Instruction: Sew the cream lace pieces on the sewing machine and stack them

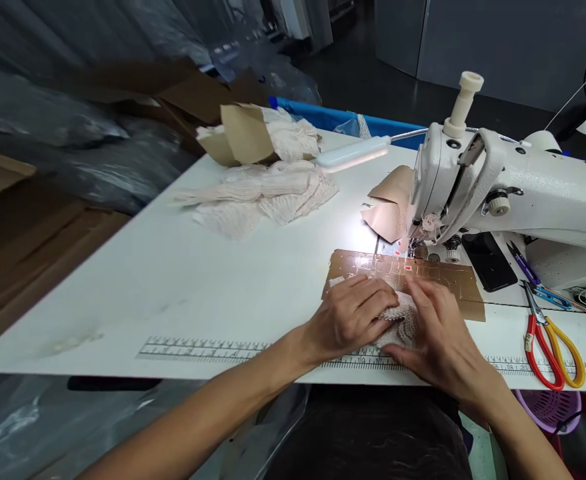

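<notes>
Head view looks down on our two hands, close together at the near edge of the white counter [197, 287]. Between them lies a small lace piece [401, 319], resting on a brown card sheet [453, 283]. Our right hand [443, 330] lies spread and flat, fingers pressing the lace down. Our left hand [353, 317] is bent over the lace with its fingertips on it; we cannot tell whether it pinches the edge or only presses.

At 1 o'clock from the hands stands the sewing machine [523, 187]. Its needle area [413, 245] is just beyond the far edge of the card, so the lace sits short of it, and we judge that this piece is being laid out and has no stitching yet. At 11 o'clock, well apart, a heap of lace pieces [267, 190] lies by folded brown card; we cannot tell whether those are finished. Scissors [553, 347] lie at 3 o'clock, and a dark phone [487, 260] at 2 o'clock.
</notes>
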The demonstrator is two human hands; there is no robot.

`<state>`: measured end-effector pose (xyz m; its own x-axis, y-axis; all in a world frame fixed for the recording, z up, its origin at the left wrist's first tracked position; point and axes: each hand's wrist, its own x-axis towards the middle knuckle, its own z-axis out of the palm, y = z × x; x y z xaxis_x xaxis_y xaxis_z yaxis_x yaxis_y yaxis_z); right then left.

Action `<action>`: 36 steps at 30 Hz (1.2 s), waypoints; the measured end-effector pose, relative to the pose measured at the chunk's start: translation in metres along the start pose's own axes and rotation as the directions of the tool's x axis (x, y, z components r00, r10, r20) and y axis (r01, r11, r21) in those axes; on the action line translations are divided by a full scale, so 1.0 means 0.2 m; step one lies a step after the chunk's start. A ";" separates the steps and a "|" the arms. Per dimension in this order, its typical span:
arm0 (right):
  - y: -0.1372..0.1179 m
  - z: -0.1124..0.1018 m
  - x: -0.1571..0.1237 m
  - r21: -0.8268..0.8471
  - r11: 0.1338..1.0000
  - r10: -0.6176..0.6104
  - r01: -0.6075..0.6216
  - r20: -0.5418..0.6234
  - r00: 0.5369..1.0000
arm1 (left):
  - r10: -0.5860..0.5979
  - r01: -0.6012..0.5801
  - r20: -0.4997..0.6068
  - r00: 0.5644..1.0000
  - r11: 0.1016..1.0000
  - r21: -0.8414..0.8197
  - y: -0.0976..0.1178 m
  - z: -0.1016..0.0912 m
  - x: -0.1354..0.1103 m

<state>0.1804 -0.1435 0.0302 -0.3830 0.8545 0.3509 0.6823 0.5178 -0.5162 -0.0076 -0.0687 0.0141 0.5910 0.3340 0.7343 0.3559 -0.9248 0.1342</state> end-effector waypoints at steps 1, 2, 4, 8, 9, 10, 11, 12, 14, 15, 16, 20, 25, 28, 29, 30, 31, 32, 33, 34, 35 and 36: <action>0.03 0.03 0.01 0.005 1.000 -0.023 0.023 0.001 1.000 | -0.026 0.027 0.029 0.999 0.999 -0.031 -0.01 -0.01 -0.01; 0.06 0.05 0.03 0.052 0.998 -0.032 0.031 0.021 0.999 | -0.061 0.065 0.082 0.995 0.996 -0.059 -0.03 -0.02 -0.01; 0.13 0.05 0.05 0.211 0.976 0.036 -0.051 0.075 0.997 | -0.158 0.192 0.253 0.954 0.975 -0.115 -0.08 -0.07 -0.01; 0.24 -0.03 0.11 0.412 0.809 0.338 -0.418 0.254 0.906 | -0.379 0.593 0.589 0.714 0.774 -0.222 -0.15 -0.19 0.01; 0.27 -0.05 0.13 0.442 0.769 0.367 -0.463 0.287 0.885 | -0.403 0.675 0.647 0.647 0.697 -0.241 -0.15 -0.21 0.02; 0.29 -0.06 0.14 0.468 0.739 0.380 -0.484 0.304 0.874 | -0.415 0.737 0.693 0.590 0.626 -0.253 -0.15 -0.23 0.03; 0.30 -0.07 0.15 0.484 0.726 0.388 -0.489 0.299 0.872 | -0.419 0.781 0.725 0.546 0.568 -0.260 -0.14 -0.24 0.04; 0.31 -0.08 0.16 0.485 0.730 0.399 -0.482 0.270 0.876 | -0.421 0.810 0.748 0.513 0.525 -0.261 -0.14 -0.25 0.04; 0.30 -0.09 0.17 0.443 0.777 0.427 -0.447 0.151 0.892 | -0.427 0.841 0.771 0.473 0.481 -0.250 -0.13 -0.25 0.05; 0.28 -0.10 0.17 0.418 0.802 0.432 -0.426 0.085 0.898 | -0.433 0.848 0.776 0.459 0.475 -0.236 -0.13 -0.25 0.06; 0.26 -0.11 0.16 0.410 0.816 0.431 -0.407 0.036 0.901 | -0.437 0.851 0.780 0.447 0.477 -0.220 -0.13 -0.25 0.06; 0.16 -0.13 0.13 0.577 0.711 0.420 -0.402 0.109 0.901 | -0.442 0.848 0.789 0.426 0.499 -0.178 -0.15 -0.26 0.07; 0.14 -0.09 0.12 0.773 0.419 0.482 -0.477 0.256 0.838 | -0.398 0.820 0.781 0.482 0.519 -0.241 -0.16 -0.28 0.08; 0.15 -0.08 0.12 0.829 0.269 0.506 -0.490 0.311 0.805 | -0.318 0.810 0.804 0.503 0.497 -0.311 -0.14 -0.28 0.10; 0.16 -0.08 0.12 0.839 0.230 0.511 -0.493 0.327 0.795 | -0.288 0.811 0.816 0.501 0.485 -0.327 -0.13 -0.27 0.11; 0.16 -0.08 0.12 0.846 0.198 0.516 -0.495 0.340 0.787 | -0.256 0.812 0.827 0.501 0.471 -0.345 -0.12 -0.26 0.11; 0.16 -0.08 0.12 0.851 0.174 0.522 -0.495 0.347 0.779 | -0.223 0.808 0.831 0.509 0.455 -0.373 -0.11 -0.25 0.12; 0.16 -0.08 0.11 0.855 0.160 0.528 -0.493 0.348 0.775 | -0.196 0.802 0.826 0.528 0.436 -0.409 -0.09 -0.23 0.13; 0.17 -0.07 0.10 0.857 0.159 0.532 -0.490 0.344 0.774 | -0.170 0.789 0.815 0.554 0.417 -0.450 -0.08 -0.21 0.15; 0.17 -0.07 0.10 0.858 0.171 0.534 -0.484 0.332 0.777 | -0.143 0.773 0.800 0.583 0.401 -0.492 -0.06 -0.19 0.16; 0.17 -0.07 0.09 0.858 0.192 0.538 -0.476 0.313 0.783 | -0.114 0.755 0.785 0.609 0.387 -0.529 -0.04 -0.17 0.18; 0.18 -0.07 0.07 0.856 0.220 0.540 -0.467 0.292 0.789 | -0.087 0.739 0.773 0.629 0.378 -0.558 -0.03 -0.15 0.20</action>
<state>0.2072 -0.1132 0.0274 -0.1156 0.9663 -0.2301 -0.2046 -0.2498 -0.9464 -0.0076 -0.0561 0.0631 0.9000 0.4311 -0.0644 0.1671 -0.2047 0.9645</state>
